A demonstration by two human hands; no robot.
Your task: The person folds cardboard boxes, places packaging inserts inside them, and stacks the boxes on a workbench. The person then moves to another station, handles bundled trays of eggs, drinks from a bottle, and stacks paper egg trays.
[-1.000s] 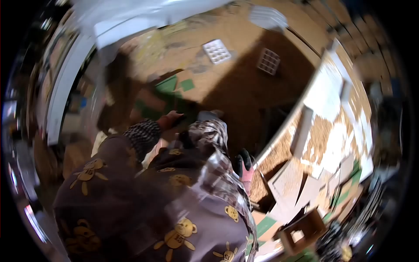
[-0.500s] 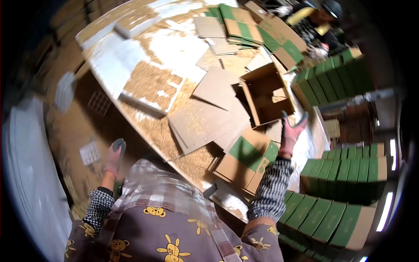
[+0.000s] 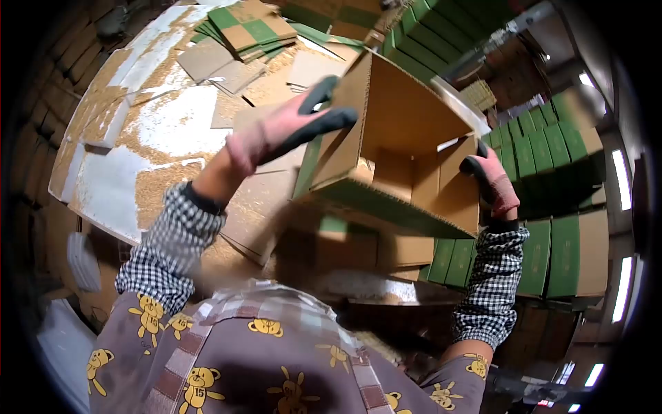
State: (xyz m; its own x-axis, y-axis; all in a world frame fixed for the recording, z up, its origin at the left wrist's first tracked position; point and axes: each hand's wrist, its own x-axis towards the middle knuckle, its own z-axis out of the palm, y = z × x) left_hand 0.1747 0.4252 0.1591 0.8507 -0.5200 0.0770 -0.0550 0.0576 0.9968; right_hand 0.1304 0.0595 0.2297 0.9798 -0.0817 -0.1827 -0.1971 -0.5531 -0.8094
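Observation:
An open cardboard box [image 3: 414, 103], brown inside with green on its outer side, is raised in front of me and tilted, its opening facing me. My right hand [image 3: 493, 181], in a pink glove with dark fingertips, grips the box's right edge. At the box's left side is my left hand [image 3: 296, 124], gloved alike, with thumb and fingers apart; its fingertips reach the left panel, and whether they press on it I cannot tell. Loose cardboard sheets [image 3: 243, 207] lie on the table below.
The table [image 3: 162, 127] carries sawdust-like crumbs and white patches. Folded green-and-brown cartons [image 3: 252, 29] are stacked at its far side. Rows of green boxes [image 3: 545, 148] stand to the right, with more green boxes [image 3: 414, 45] at the back. White trays [image 3: 84, 262] lie low at the left.
The view has swung right across the table. The box that stood on the table is now raised, with my right hand gripping it. My left hand has come up from beside the table to the box.

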